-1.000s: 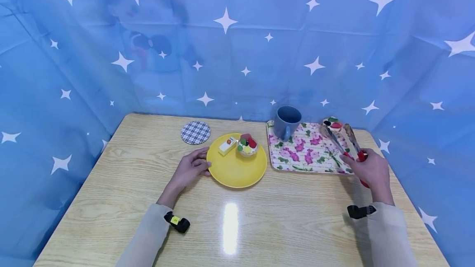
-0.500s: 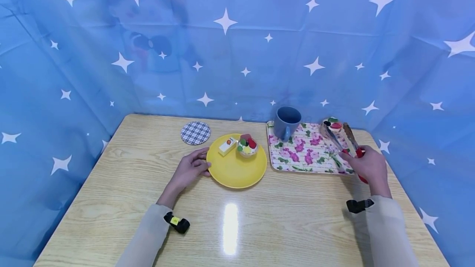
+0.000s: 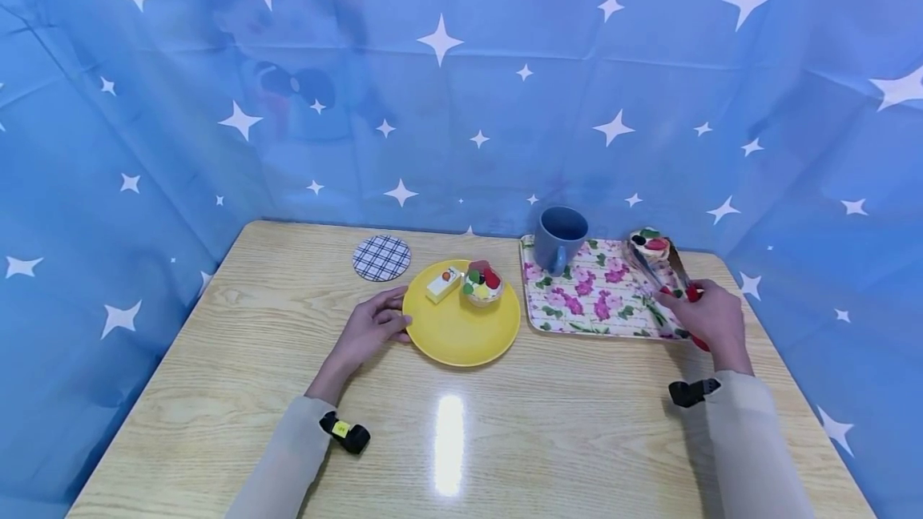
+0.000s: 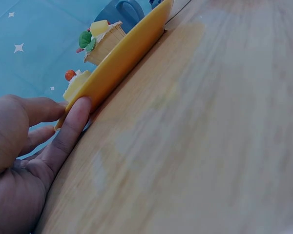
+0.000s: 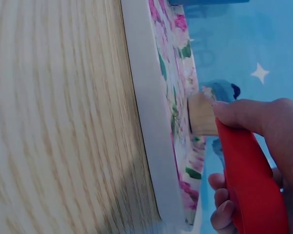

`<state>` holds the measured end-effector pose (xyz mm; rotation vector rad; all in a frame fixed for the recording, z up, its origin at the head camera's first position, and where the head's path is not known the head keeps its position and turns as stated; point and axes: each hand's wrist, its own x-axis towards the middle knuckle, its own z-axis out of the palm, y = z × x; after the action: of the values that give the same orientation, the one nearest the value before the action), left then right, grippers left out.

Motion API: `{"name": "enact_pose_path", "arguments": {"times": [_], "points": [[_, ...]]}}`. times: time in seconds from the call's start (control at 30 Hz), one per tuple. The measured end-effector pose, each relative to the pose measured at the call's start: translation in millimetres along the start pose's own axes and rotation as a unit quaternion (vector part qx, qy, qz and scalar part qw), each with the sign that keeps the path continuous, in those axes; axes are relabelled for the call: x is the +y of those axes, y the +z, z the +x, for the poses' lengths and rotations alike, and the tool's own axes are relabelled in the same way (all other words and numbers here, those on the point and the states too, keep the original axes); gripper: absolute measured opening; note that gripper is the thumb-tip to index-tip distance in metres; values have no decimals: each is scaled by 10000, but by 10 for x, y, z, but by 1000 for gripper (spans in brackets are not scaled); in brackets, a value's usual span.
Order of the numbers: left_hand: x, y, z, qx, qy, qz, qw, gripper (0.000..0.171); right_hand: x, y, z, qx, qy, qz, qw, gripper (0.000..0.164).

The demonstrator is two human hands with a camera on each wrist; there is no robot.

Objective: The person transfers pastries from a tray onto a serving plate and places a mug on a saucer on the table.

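Observation:
My left hand (image 3: pixel 365 328) pinches the left rim of a yellow plate (image 3: pixel 461 339), with thumb and fingers on its edge. On the plate sit a toy fruit tart (image 3: pixel 481 285) and a small cake slice (image 3: pixel 443 285). At the right, my right hand (image 3: pixel 714 320) grips red-handled tongs (image 5: pixel 249 180). The tongs' spread tips stand on either side of a second fruit tart (image 3: pixel 651 243) at the back right of a floral tray (image 3: pixel 587 315). Whether both tips touch the tart cannot be told. In the right wrist view the red handle partly hides this tart.
A blue mug (image 3: pixel 558 243) stands upright on the tray's back left part. A round checked coaster (image 3: pixel 382 258) lies behind the plate, to its left. Blue star-patterned curtain (image 3: pixel 461 102) closes off the back and sides of the wooden table (image 3: pixel 360 455).
My right hand has moved slightly forward and left, bringing the tongs' tips farther along both sides of the tart on the tray. The left hand and plate have stayed put.

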<state>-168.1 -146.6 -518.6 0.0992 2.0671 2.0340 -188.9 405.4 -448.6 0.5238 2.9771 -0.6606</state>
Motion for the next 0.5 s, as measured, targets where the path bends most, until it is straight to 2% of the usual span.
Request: {"name": "enact_pose_path", "arguments": {"times": [0.2, 0.5], "points": [[-14, -3, 17, 9, -42, 9, 10000, 57, -35, 17, 36, -20, 35, 35, 10000, 100], [-15, -9, 8, -89, 68, 48, 9999, 58, -41, 51, 60, 72, -62, 136, 9999, 96]]}}
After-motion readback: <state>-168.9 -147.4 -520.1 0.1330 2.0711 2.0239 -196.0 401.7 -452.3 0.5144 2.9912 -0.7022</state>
